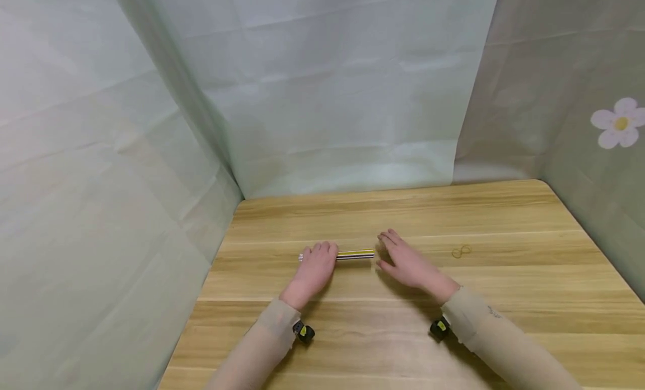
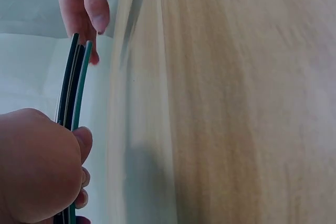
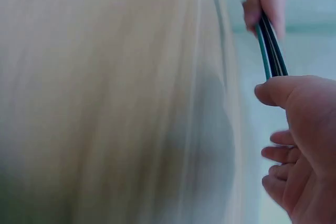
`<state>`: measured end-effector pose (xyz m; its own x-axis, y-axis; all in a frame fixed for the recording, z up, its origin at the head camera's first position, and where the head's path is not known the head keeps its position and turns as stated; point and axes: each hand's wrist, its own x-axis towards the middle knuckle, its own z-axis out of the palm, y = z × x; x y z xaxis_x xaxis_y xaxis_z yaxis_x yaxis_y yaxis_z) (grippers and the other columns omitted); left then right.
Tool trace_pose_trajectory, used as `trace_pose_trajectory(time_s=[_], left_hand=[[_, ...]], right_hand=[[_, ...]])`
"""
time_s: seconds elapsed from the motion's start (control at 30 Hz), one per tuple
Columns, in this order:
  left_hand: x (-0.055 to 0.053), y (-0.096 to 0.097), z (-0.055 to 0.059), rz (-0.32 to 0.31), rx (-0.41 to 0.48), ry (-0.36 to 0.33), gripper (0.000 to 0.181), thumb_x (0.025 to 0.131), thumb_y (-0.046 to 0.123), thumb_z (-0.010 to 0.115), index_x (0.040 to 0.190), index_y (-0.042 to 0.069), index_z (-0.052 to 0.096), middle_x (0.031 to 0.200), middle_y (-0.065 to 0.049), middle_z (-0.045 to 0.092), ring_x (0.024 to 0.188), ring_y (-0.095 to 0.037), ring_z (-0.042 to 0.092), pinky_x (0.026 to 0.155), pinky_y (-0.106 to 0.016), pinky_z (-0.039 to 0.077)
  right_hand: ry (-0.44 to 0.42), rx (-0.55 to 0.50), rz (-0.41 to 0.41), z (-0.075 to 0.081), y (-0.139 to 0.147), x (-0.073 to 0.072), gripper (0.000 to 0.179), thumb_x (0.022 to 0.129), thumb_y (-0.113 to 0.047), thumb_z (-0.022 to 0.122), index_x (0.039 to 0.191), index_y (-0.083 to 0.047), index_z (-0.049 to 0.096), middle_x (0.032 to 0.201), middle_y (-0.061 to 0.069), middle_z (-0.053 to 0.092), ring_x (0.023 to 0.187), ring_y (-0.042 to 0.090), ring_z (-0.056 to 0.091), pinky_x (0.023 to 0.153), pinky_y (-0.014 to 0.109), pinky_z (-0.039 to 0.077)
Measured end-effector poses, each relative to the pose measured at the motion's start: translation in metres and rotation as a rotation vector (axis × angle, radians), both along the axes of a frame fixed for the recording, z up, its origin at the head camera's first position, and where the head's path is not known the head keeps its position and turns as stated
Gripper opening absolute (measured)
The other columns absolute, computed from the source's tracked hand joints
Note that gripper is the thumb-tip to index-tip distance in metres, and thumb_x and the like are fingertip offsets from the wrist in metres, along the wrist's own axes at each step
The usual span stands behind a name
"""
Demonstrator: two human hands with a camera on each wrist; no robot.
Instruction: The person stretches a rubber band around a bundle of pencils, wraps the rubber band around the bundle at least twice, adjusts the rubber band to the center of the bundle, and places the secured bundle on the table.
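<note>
A bundle of thin, pencil-like sticks (image 1: 355, 255) with yellow, white and dark stripes lies crosswise in my left hand (image 1: 319, 263). That hand's fingers curl round the bundle, and a short end pokes out on its left side. In the left wrist view, dark and green sticks (image 2: 75, 87) extend beyond the left thumb. My right hand (image 1: 405, 262) is just off the bundle's right end, its fingers loosely bent with nothing in them. From the right wrist, the thumb (image 3: 275, 92) overlaps the sticks' end in the picture. A thin yellowish looped band (image 1: 461, 251) lies right of the right hand.
The wood-grain table (image 1: 373, 334) stretches beneath both hands. Pale cloth (image 1: 332, 99) hangs behind its far edge, with more cloth at the left and right sides. A flower print (image 1: 621, 123) shows on the right cloth. Each wrist wears a small black camera.
</note>
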<state>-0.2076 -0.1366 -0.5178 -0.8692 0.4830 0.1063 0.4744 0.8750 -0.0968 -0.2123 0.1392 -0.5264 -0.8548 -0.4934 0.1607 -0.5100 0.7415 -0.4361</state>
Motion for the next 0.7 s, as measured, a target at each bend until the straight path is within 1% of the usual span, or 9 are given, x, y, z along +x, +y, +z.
trace_pose_trajectory(time_s=[0.13, 0.2, 0.3, 0.4, 0.5, 0.6, 0.7], left_hand=[[0.002, -0.004, -0.005, 0.005, 0.038, -0.018, 0.007, 0.111, 0.008, 0.048, 0.111, 0.008, 0.054, 0.103, -0.008, 0.060, 0.094, -0.026, 0.058, 0.076, -0.043, 0.045], [0.002, -0.006, -0.007, 0.012, 0.047, -0.031, 0.007, 0.111, 0.009, 0.048, 0.112, 0.008, 0.055, 0.105, -0.008, 0.060, 0.095, -0.026, 0.058, 0.077, -0.044, 0.046], [0.004, -0.009, -0.009, 0.019, 0.053, -0.053, 0.007, 0.112, 0.011, 0.048, 0.113, 0.008, 0.055, 0.106, -0.008, 0.060, 0.096, -0.025, 0.057, 0.079, -0.044, 0.045], [0.005, -0.010, -0.009, 0.015, 0.064, -0.067, 0.008, 0.112, 0.012, 0.049, 0.115, 0.008, 0.055, 0.108, -0.008, 0.060, 0.098, -0.026, 0.057, 0.080, -0.044, 0.045], [0.006, -0.011, -0.008, 0.014, 0.083, -0.067, 0.008, 0.112, 0.013, 0.051, 0.116, 0.007, 0.055, 0.109, -0.009, 0.061, 0.099, -0.027, 0.059, 0.081, -0.045, 0.045], [0.006, -0.011, -0.007, 0.013, 0.101, -0.054, 0.008, 0.111, 0.016, 0.054, 0.114, 0.008, 0.055, 0.107, -0.009, 0.061, 0.099, -0.028, 0.060, 0.080, -0.045, 0.045], [0.007, -0.011, -0.006, 0.011, 0.101, -0.053, 0.010, 0.112, 0.017, 0.054, 0.115, 0.008, 0.055, 0.107, -0.008, 0.061, 0.098, -0.027, 0.059, 0.080, -0.044, 0.044]], right_hand=[[0.067, -0.022, -0.042, 0.002, 0.030, -0.007, 0.054, 0.103, -0.021, 0.071, 0.148, 0.005, 0.056, 0.154, 0.028, 0.052, 0.145, 0.051, 0.045, 0.116, 0.064, 0.038], [0.068, -0.028, -0.058, 0.005, 0.049, -0.008, 0.045, 0.104, -0.018, 0.071, 0.143, 0.002, 0.063, 0.149, 0.026, 0.057, 0.140, 0.050, 0.051, 0.113, 0.064, 0.041], [0.058, -0.044, -0.070, 0.010, 0.081, -0.008, 0.035, 0.104, -0.015, 0.071, 0.134, 0.001, 0.069, 0.141, 0.025, 0.063, 0.131, 0.048, 0.059, 0.108, 0.064, 0.046], [0.042, -0.043, -0.073, 0.015, 0.113, -0.008, 0.032, 0.101, -0.016, 0.075, 0.128, 0.001, 0.072, 0.133, 0.024, 0.067, 0.124, 0.048, 0.063, 0.105, 0.065, 0.048], [0.013, -0.031, -0.071, 0.019, 0.141, -0.008, 0.034, 0.098, -0.020, 0.080, 0.125, 0.001, 0.072, 0.127, 0.022, 0.070, 0.121, 0.047, 0.064, 0.103, 0.065, 0.048], [-0.006, -0.006, -0.055, 0.019, 0.159, -0.009, 0.035, 0.094, -0.023, 0.085, 0.119, -0.002, 0.074, 0.121, 0.018, 0.072, 0.115, 0.044, 0.066, 0.101, 0.064, 0.050], [-0.022, 0.017, -0.038, 0.014, 0.170, -0.008, 0.026, 0.092, -0.026, 0.087, 0.109, -0.009, 0.077, 0.114, 0.010, 0.072, 0.109, 0.037, 0.066, 0.096, 0.060, 0.051]])
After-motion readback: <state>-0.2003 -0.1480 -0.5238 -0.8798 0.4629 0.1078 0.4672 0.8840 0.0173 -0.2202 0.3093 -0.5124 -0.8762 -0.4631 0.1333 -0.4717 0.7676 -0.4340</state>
